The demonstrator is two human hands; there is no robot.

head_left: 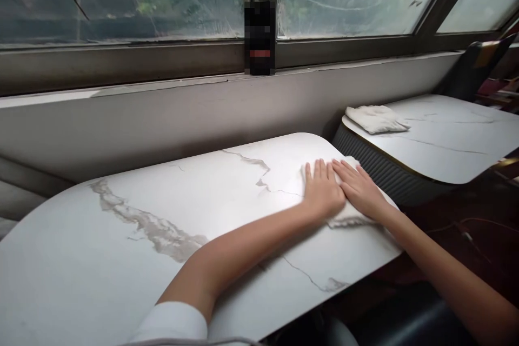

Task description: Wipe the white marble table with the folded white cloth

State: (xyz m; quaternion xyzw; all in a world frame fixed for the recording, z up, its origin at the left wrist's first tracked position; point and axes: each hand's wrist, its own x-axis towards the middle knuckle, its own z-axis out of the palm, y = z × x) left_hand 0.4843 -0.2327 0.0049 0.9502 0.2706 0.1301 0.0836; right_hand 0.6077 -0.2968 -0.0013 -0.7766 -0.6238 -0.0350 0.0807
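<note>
Both my hands lie flat, side by side, on a white cloth (352,218) near the right end of a white marble-patterned table (121,259). My left hand (322,190) presses down with fingers stretched out and together. My right hand (359,188) rests just to its right, fingers also flat and pointing away from me. Most of the cloth is hidden under the hands; only its edges show.
A second marble-patterned table (446,140) stands to the right across a narrow gap, with a folded white cloth (376,118) on it. A grey wall ledge (162,113) and window run behind both tables. A dark chair back (474,65) is at far right.
</note>
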